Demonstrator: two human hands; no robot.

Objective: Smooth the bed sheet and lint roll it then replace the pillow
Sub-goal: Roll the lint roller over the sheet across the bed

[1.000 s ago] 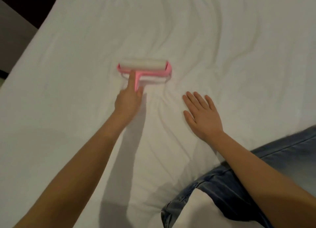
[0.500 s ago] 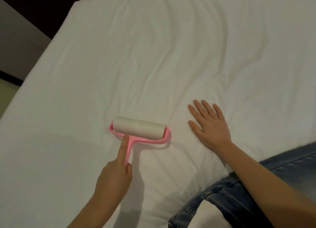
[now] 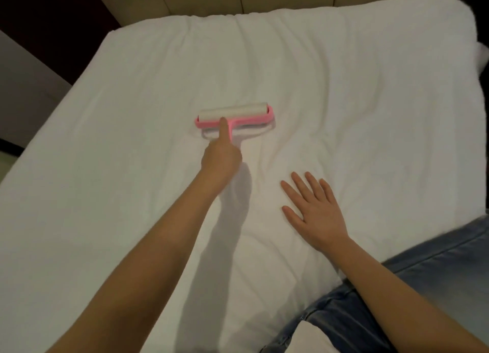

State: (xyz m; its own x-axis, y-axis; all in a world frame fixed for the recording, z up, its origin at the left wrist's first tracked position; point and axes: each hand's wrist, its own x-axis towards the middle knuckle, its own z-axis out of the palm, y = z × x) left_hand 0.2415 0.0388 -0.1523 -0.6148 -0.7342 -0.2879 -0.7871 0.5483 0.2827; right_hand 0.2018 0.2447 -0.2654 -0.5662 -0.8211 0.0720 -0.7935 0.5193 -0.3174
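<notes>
The pink plastic lint roller [image 3: 235, 115] with its white sticky drum sits mid-bed on the creased white fabric bed sheet [image 3: 127, 172]. It looks light and rigid, and the left hand [image 3: 221, 158] grips its thin stem, fingers curled round it and the forefinger laid straight toward the drum. The soft sheet will likely bunch under the tacky drum (creases run just beside it), so the right hand [image 3: 315, 209] lies flat nearby, fingers straight and spread, with a blue denim knee [image 3: 436, 286] on the bed's near right.
</notes>
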